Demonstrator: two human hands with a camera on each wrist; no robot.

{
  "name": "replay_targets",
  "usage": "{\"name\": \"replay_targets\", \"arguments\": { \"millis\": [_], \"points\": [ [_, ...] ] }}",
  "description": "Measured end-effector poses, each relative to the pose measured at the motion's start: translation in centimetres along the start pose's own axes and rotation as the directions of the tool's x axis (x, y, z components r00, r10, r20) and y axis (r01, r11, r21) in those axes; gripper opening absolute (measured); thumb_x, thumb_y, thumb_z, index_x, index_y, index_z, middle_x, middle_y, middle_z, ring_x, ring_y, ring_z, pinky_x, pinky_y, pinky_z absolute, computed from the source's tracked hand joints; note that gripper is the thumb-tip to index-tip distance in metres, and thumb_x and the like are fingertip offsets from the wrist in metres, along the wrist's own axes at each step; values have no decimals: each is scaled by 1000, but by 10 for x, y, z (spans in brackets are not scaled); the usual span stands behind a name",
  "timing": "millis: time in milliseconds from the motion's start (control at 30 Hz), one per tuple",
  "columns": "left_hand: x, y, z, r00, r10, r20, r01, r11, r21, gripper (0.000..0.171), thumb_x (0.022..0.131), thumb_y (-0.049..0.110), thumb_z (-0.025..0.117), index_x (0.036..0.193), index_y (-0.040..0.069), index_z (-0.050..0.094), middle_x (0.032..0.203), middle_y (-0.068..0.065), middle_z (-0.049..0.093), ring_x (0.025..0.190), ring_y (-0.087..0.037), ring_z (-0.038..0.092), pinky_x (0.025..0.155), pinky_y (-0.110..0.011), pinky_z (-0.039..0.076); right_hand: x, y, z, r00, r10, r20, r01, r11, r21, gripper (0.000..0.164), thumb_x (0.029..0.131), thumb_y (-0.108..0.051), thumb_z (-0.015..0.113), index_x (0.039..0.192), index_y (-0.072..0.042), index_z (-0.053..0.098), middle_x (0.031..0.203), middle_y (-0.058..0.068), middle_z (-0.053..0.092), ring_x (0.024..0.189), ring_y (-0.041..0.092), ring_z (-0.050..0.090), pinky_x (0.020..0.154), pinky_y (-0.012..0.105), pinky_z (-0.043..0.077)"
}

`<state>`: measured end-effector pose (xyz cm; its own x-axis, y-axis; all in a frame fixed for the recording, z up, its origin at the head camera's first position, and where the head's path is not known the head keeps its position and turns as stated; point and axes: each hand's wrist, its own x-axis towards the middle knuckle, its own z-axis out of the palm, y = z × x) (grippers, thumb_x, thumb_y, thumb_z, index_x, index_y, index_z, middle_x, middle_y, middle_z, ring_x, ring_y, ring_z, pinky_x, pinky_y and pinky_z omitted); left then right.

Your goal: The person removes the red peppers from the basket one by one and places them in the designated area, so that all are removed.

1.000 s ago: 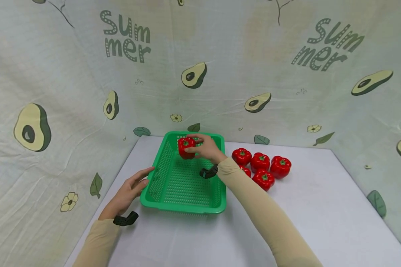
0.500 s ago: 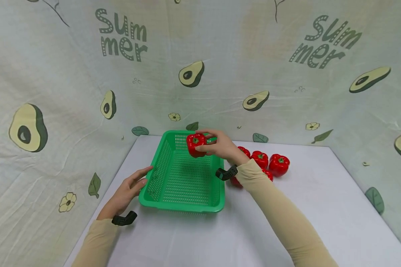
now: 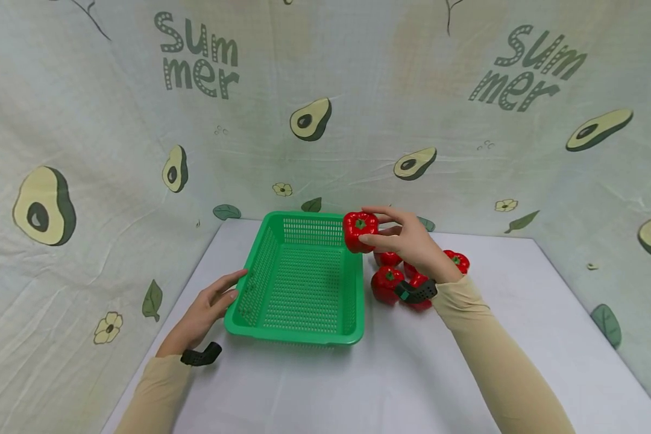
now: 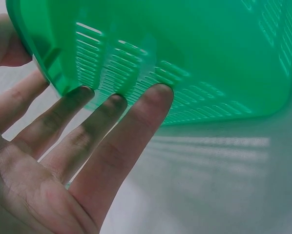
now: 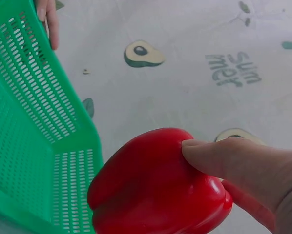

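A red bell pepper (image 3: 360,228) with a green stem is held up by my right hand (image 3: 407,238), thumb on one side and fingers on the other. It overlaps the right rim of a green plastic basket (image 3: 304,336) in the head view. The right wrist view shows the thumb pressed on the glossy red pepper (image 5: 156,183) beside the basket wall (image 5: 63,107). My left hand (image 3: 208,310) is at the basket's left side; in the left wrist view its straight fingers (image 4: 129,131) lie against the slotted outer wall, the thumb up by the rim.
Several more red bell peppers (image 3: 387,283) cluster on the white table (image 3: 314,392) right of the basket, partly hidden under my right wrist. A cloth printed with avocados (image 3: 311,119) hangs behind the table and along its sides.
My right hand has carried the bell pepper from over the basket's inside rightward to its right rim. The left hand and basket stay nearly in place.
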<state>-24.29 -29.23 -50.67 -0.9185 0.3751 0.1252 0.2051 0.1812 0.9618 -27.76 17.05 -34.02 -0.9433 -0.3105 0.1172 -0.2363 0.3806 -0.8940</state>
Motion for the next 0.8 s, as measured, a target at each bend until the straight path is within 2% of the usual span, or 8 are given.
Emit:
{"name": "replay_targets", "arguments": {
  "millis": [300,500,800],
  "points": [
    [1,-1,0,1000,-11,-3,11,1000,-8,54,120,22,49,171,12,37,174,-22,32,131,-5,62,97,-36,58,-32,4,-23,995,66,-74,-63,997,53,65,102,-25,82,161,-20,56,150,18,53,122,39,66,88,36,64],
    [-1,0,-2,1000,-4,-6,4,1000,-3,53,120,21,49,171,11,37,174,-23,32,132,-3,61,96,-34,58,-46,9,-33,990,88,-112,-79,994,80,68,103,-25,81,164,-18,52,149,21,50,123,39,66,88,34,64],
    [1,-1,-1,1000,-2,1,2,1000,-10,54,120,20,48,171,11,37,173,-23,32,130,-6,64,96,-35,58,-70,22,-47,977,112,-183,-113,994,7,70,105,-34,78,167,-23,49,156,20,48,126,39,64,86,29,63]
  ]
}}
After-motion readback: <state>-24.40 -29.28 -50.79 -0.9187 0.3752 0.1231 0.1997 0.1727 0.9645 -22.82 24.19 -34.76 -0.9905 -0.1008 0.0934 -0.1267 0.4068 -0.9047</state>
